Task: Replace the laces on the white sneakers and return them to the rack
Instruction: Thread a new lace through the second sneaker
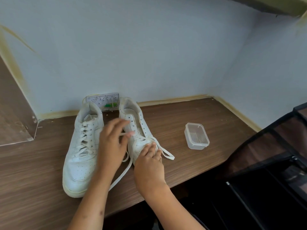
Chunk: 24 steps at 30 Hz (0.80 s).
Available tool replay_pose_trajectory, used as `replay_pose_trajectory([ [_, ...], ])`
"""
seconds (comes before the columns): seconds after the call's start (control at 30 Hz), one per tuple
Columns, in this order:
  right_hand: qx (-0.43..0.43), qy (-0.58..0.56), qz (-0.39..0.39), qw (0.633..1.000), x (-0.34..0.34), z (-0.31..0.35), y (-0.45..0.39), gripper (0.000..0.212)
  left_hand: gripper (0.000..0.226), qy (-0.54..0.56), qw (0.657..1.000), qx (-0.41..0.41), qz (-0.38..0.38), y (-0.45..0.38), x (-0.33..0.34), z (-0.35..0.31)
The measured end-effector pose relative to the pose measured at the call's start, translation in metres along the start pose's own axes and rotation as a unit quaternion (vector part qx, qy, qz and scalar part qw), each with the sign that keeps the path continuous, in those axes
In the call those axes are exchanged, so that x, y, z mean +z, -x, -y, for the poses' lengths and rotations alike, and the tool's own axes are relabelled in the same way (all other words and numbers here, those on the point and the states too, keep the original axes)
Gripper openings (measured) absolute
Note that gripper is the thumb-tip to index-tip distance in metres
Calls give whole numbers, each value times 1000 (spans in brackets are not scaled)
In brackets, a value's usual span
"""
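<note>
Left hand [111, 143] pinches lace [123, 170]; right hand [149, 165] steadies sneaker [136, 128].

1. 2 white sneakers are sitting side by side on the brown bench [191, 113], toes pointing toward the person.
2. The left sneaker [81, 151] is fully laced.
3. The right sneaker [137, 127] is showing bare upper eyelets, with a lace [163, 151] threaded low down and trailing loose.
4. The left hand [113, 143] is pinching a lace end.
5. The right hand [150, 165] is pressing the right sneaker's toe.
6. A clear plastic container [196, 136] is standing right of the sneakers.
7. A black rack [274, 163] is showing at the right edge.
</note>
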State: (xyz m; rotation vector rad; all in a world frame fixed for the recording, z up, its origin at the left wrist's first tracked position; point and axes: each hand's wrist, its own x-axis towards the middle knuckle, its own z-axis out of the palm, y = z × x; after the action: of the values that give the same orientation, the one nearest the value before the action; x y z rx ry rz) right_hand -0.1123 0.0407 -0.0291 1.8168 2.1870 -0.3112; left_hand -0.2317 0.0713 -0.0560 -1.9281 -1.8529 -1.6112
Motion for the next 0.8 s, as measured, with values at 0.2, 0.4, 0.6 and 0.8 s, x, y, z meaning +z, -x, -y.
replay_pose_trajectory([
  [0.2, 1, 1, -3, 1000, 0, 0, -1, 68, 9, 1, 999, -18, 47, 6, 13, 2],
  [0.4, 1, 0, -7, 1000, 2, 0, -1, 67, 9, -13, 998, -52, 33, 7, 17, 2],
  [0.6, 0, -3, 0, 1000, 0, -1, -1, 69, 10, 17, 969, -125, -211, 0, -4, -4],
  [0.8, 3, -6, 1, 1000, 0, 1, -1, 69, 23, -1, 999, -15, -37, 2, 5, 4],
])
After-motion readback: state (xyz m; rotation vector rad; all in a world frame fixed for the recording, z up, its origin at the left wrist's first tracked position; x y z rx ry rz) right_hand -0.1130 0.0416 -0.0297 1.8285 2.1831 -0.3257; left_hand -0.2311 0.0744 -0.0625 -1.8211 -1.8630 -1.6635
